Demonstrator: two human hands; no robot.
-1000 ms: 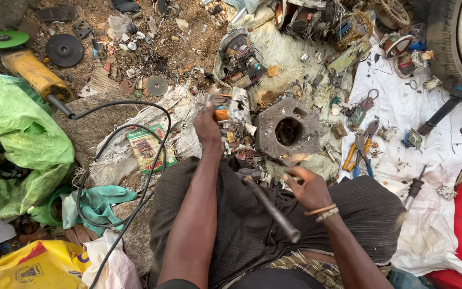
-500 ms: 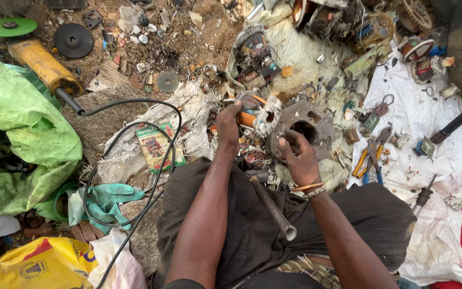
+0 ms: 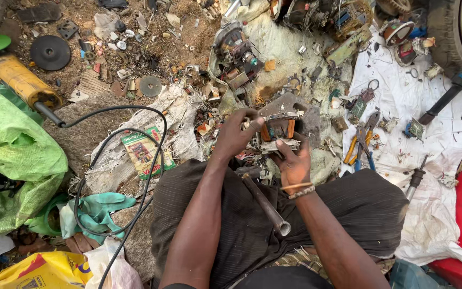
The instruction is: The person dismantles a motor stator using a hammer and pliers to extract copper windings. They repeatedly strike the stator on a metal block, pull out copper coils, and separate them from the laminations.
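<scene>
My left hand [image 3: 235, 135] and my right hand [image 3: 293, 160] together hold a small motor part [image 3: 279, 129] with orange sides and metal plates, lifted just above the ground in front of my knees. The left hand grips its left end from above. From below and the right, the right hand's fingers cup it. Behind it lies a grey metal housing [image 3: 306, 109], partly hidden by the part. A metal pipe [image 3: 266, 204] rests across my lap between my forearms.
A yellow angle grinder [image 3: 20, 80] with a black cable [image 3: 108, 160] lies at the left beside a green sack [image 3: 12, 155]. Pliers [image 3: 362, 142] and small parts lie on a white cloth [image 3: 429, 107] at the right. Scrap motors [image 3: 236, 51] sit ahead.
Both hands came together and lifted the orange-sided motor part off the grey housing. Earlier the left hand reached forward alone while the right rested near the pipe.
</scene>
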